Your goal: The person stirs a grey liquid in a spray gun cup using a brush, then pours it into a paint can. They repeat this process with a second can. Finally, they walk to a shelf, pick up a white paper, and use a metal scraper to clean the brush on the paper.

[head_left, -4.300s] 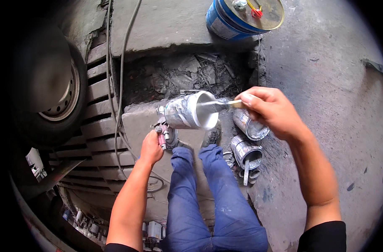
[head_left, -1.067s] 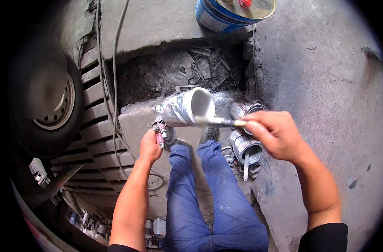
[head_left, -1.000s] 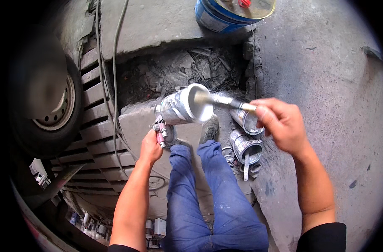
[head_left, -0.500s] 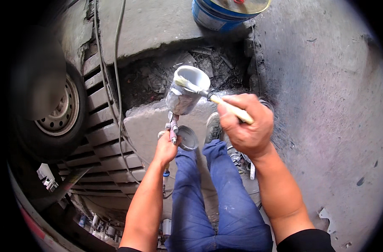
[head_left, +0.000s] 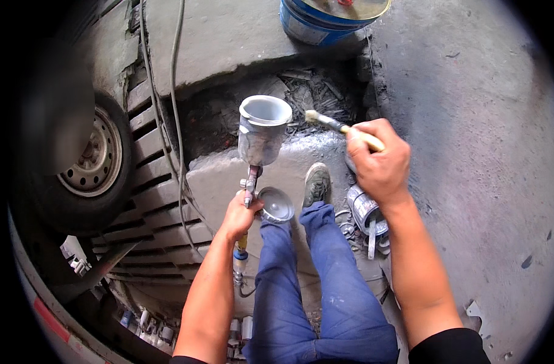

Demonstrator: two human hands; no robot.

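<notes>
My left hand [head_left: 240, 213] grips a spray gun [head_left: 250, 182] with a paint-smeared cup [head_left: 259, 139] on top, upright and open, its white rim tilted slightly toward me. A round grey lid [head_left: 277, 205] sits at that hand's fingers, and a hose fitting [head_left: 240, 258] hangs below it. My right hand [head_left: 380, 159] is closed on a paintbrush [head_left: 334, 123] with a pale handle. The bristles are coated and sit just right of the cup, apart from it. Paint tins [head_left: 362, 203], one with a stick in it, stand on the floor below my right hand, partly hidden.
A wheel [head_left: 95, 162] stands at the left beside slatted concrete [head_left: 146, 167] with hoses [head_left: 175, 103] across it. A broken pit [head_left: 210, 115] with debris lies ahead. A blue drum [head_left: 316, 27] is at the top. Concrete floor [head_left: 483, 151] spreads to the right; my legs are below.
The cup was tipped sideways with the brush at its mouth and now stands upright. The brush has come away from it to the right; my left hand has shifted slightly right.
</notes>
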